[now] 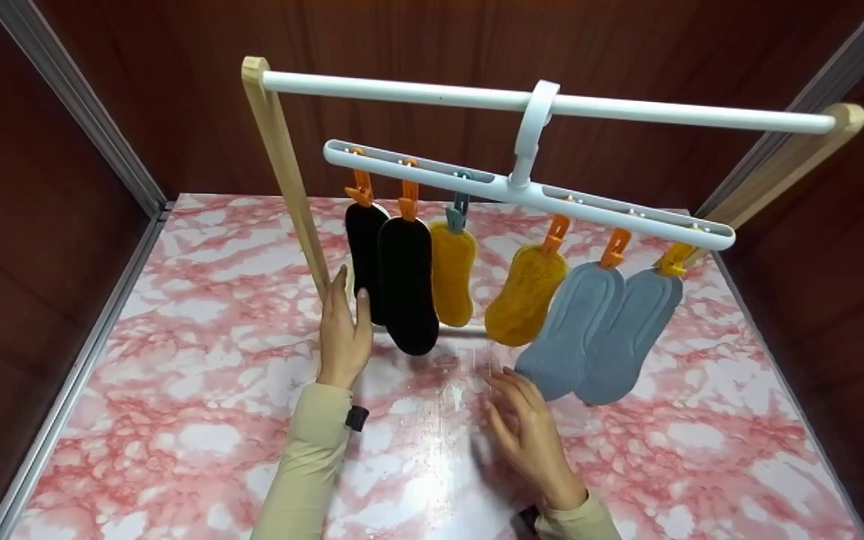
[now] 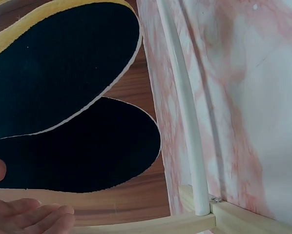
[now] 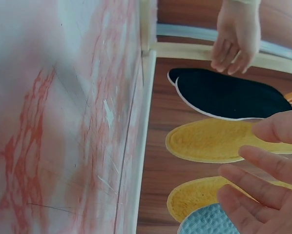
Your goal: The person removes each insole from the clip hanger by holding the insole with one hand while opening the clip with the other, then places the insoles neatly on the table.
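A white clip hanger (image 1: 432,177) hangs tilted, its right end lower. Clips on it hold two black insoles (image 1: 407,292), two yellow fuzzy insoles (image 1: 526,296) and two grey insoles (image 1: 631,337). My left hand (image 1: 343,337), fingers straight, is beside the rear black insole (image 1: 363,240) and the rack's left wooden post (image 1: 289,172); whether it touches either is unclear. Below the left grey insole (image 1: 571,330) is my right hand (image 1: 529,431), fingers loosely bent and spread, holding nothing. In the right wrist view its fingers (image 3: 268,190) overlap the yellow insoles.
The wooden rack has a white top rail (image 1: 417,91), a right post (image 1: 784,176) and a low white crossbar (image 2: 185,107). It stands on a pink-and-white marbled tabletop (image 1: 199,435). Dark wood panels (image 1: 439,37) enclose the back and sides. Orange clips (image 1: 361,187) grip the black insoles.
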`<state>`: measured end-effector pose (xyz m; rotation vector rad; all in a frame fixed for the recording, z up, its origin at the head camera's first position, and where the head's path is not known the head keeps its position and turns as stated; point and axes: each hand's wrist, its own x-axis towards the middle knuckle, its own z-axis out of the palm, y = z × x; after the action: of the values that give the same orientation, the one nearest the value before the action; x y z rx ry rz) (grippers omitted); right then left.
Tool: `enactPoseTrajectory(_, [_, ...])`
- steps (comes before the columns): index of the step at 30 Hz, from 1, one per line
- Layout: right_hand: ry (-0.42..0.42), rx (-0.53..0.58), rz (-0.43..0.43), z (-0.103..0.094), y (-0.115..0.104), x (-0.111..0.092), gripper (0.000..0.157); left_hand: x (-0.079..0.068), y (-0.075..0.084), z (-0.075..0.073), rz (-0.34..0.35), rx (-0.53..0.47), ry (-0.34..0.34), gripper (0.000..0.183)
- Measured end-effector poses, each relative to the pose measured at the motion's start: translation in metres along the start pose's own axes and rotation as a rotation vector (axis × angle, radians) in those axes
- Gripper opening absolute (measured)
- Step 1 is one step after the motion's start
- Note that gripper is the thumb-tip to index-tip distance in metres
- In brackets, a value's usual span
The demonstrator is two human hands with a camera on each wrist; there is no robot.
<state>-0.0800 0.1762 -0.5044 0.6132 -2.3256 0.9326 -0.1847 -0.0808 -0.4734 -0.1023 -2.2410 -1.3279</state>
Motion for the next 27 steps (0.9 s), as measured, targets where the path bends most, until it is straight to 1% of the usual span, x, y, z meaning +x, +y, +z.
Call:
enactPoseTrajectory(5, [-0.015,0.005,0.016,0.0,-0.002,-0.002,0.037,0.008,-0.004,0.004,-0.033,0.0,-0.039,0.048])
enactPoseTrajectory(9, [-0.007,0.012,0.003,0.001,-0.002,-0.005,0.035,0.012,-0.008,0.006,-0.043,0.01,-0.065,0.05])
enactPoseTrajectory(16, [0.003,0.024,-0.026,0.002,0.0,-0.008,0.035,0.016,-0.011,0.008,-0.067,-0.018,-0.113,0.051])
enactPoseTrajectory(24, [-0.034,0.034,0.021,0.002,0.001,-0.011,0.033,0.025,-0.011,0.013,-0.079,-0.013,-0.147,0.052])
enactPoseTrajectory(27, [-0.04,0.041,0.029,0.002,0.0,-0.012,0.032,0.026,-0.013,0.016,-0.081,-0.043,-0.15,0.051])
